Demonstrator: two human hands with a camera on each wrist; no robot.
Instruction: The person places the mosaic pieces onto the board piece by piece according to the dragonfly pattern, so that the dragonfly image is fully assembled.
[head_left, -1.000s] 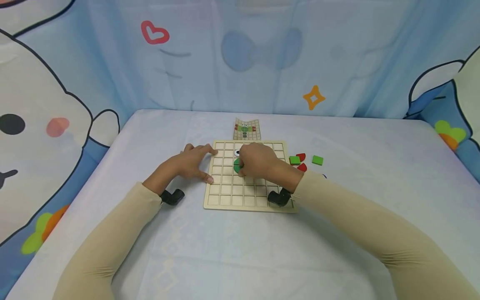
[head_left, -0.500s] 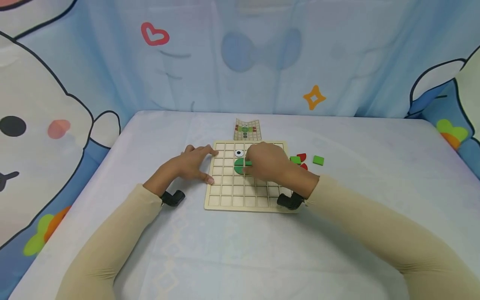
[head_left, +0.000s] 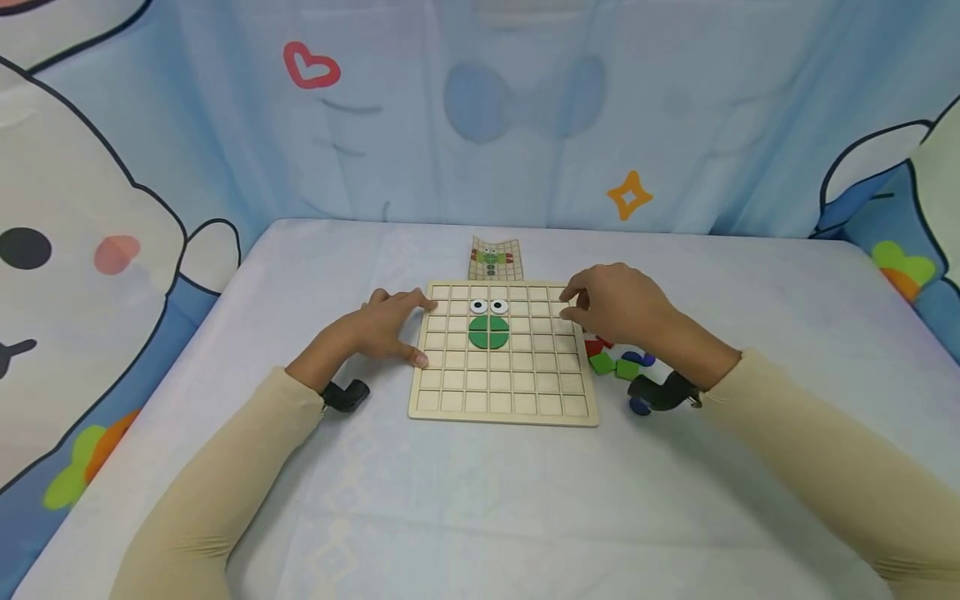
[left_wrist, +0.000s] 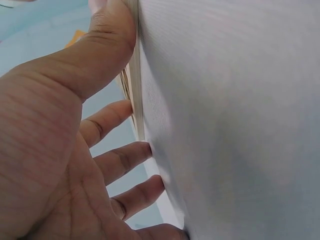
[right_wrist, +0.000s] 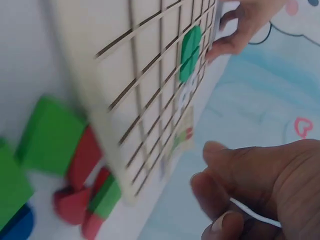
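The white table gives me a flat base, and the wooden grid board lies on it near the middle. The right hand hangs over the board's far right corner, thumb and forefinger a narrow gap apart; I see nothing between them, though its bent lower fingers hide part of the palm from me. The left hand is spread wide, thumb and forefinger against the board's left edge; I'd leave it braced there so the grid can't slide. Beyond the board lies the picture card. The green disc sits in the grid below two eye pieces. For lifting one of the loose green blocks just beside the right edge, I'd come down steeply and pinch its sides, to spare the red pieces crowding it.
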